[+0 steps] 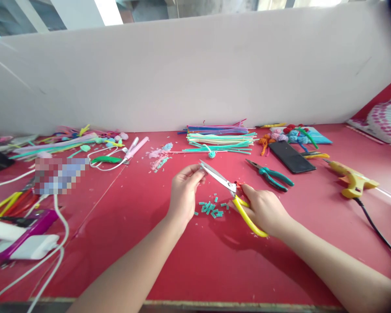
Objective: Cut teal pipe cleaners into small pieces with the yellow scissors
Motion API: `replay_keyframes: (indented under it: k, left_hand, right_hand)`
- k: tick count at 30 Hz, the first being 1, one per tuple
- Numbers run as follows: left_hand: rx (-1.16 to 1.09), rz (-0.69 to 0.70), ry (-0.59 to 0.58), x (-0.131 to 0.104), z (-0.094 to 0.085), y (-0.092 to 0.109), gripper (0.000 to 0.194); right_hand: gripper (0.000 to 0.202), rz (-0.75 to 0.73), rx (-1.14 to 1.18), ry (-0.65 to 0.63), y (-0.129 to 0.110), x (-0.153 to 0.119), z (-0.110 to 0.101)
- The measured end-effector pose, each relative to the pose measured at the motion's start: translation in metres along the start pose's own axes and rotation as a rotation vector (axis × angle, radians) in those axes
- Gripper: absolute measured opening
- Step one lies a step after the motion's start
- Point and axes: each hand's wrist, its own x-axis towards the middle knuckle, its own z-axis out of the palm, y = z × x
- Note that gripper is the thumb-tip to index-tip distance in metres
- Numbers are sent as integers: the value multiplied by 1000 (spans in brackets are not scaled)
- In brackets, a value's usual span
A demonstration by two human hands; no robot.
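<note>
My right hand [267,212] is closed around the yellow handles of a pair of scissors [219,177], whose blades point up and to the left. The blade tips reach the fingertips of my left hand [185,191]. Its thumb and fingers are pinched together; whatever they hold is too small or too hidden to name. Below the blades, several short teal cut pieces [209,208] lie scattered on the red table [189,269]. A teal pom-pom on a pale stem [211,154] rests beyond my hands, by a bundle of pipe cleaners [220,139].
To the right lie teal-handled pliers [273,177], a black phone [291,156], colourful fuzzy pieces [293,134] and a yellow glue gun [353,178]. On the left are a pink hair-straightener-like tool [137,148], white cables [63,221] and a purple power strip [41,226]. A white partition [195,74] stands behind.
</note>
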Motion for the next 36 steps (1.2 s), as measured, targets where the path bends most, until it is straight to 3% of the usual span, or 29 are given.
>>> replay_keyframes:
  k: [29,33,36]
  left_hand:
    - [-40,-3,-3,-2,1,1,13]
    - [-27,3,-21,-2,1,2,11]
    - [23,-23,-37,-3,2,1,12]
  right_hand:
    - [36,-9,-23,10,2,-1,1]
    - [35,22,66,24,2,0,2]
    - [34,97,260,38,1,2,1]
